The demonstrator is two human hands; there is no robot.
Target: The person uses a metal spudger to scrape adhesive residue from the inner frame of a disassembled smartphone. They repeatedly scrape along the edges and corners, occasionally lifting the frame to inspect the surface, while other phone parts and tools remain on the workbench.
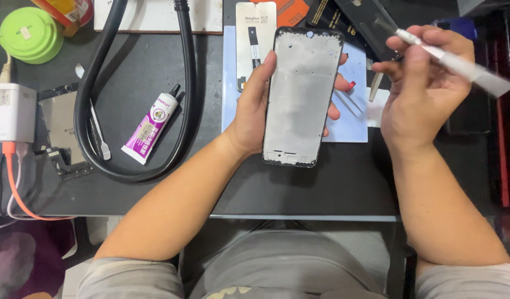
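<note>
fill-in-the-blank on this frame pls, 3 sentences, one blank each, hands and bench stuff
The left hand holds a phone ____ with a bare grey inside.
The right hand holds a white ____-shaped tool.
The purple and white glue tube lies inside the loop of the black ____ on the dark table.

Missing words: frame; pen; hose

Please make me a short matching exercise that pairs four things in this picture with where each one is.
Things:
1. phone frame
2. white tool
3. glue tube
4. green lid

Places:
A. top left corner of the table
B. in the right hand
C. inside the loop of the black hose
D. in the left hand

Pairs: 1-D, 2-B, 3-C, 4-A
</note>
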